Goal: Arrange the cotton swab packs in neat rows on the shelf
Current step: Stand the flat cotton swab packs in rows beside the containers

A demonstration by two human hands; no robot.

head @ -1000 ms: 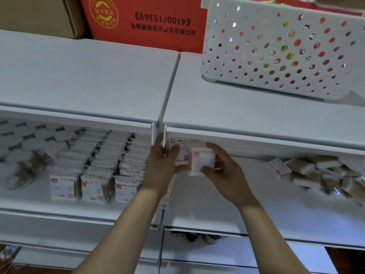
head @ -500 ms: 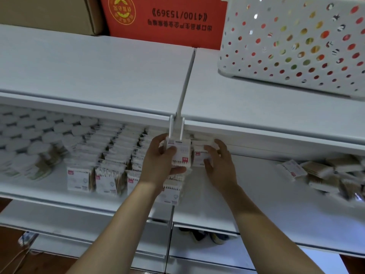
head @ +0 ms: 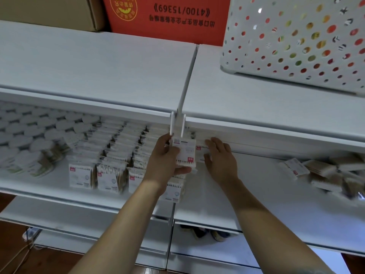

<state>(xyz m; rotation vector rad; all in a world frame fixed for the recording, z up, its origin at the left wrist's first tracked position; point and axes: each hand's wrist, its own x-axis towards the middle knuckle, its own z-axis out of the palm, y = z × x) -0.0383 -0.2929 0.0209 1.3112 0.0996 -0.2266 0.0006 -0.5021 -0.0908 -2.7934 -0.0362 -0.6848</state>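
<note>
Left hand, centre of frame: fingers and thumb curled round a white cotton swab pack, held upright just below the lip of the upper shelf. Right hand just beside it, fingers fairly straight and resting against a second pack that stands behind the held one; grip there not clear, looks like touch only. Hands close, not touching each other.

Directly above the held pack: two white divider tabs hanging from the upper shelf edge, partly across the view of the row.

Left of the hands, on the middle shelf: upright packs in neat rows running back under the upper shelf; further left, round-lidded tubs, blurred.

Right edge of frame, same shelf: loose heap of packs lying flat and crooked, well apart from both hands.

Upper right: white perforated basket on the upper shelf. Top centre: red carton, print upside down; brown carton beside it at upper left.
</note>
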